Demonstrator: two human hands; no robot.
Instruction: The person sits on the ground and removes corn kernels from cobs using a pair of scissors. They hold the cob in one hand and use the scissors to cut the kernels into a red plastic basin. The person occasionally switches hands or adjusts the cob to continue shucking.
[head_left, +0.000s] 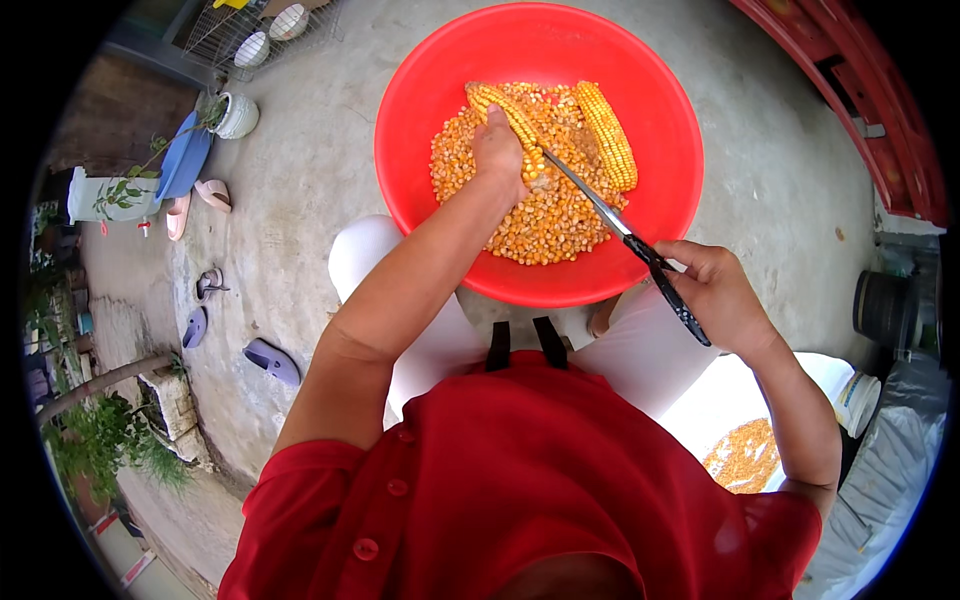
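Inside a wide red plastic basin (660, 97), my left hand (499, 150) grips a yellow corn cob (499, 105), its thumb lying along the cob. My right hand (709, 289) holds a long, narrow metal tool (589, 195) by its black, white-speckled handle; whether it is a pair of closed scissors cannot be told. The tool's tip meets the lower part of the held cob. Loose corn kernels (551, 232) cover the basin's bottom beneath both. Another corn cob (607, 135), with kernels on it, rests on the pile to the right.
My knees flank the basin on a concrete floor (322, 150). By my right elbow is a white container (814, 375) and a heap of yellow-orange grains (746, 454). Purple slippers (271, 361), a potted plant (236, 116) and a blue basin (184, 154) stand left. A red panel (847, 97) borders the right.
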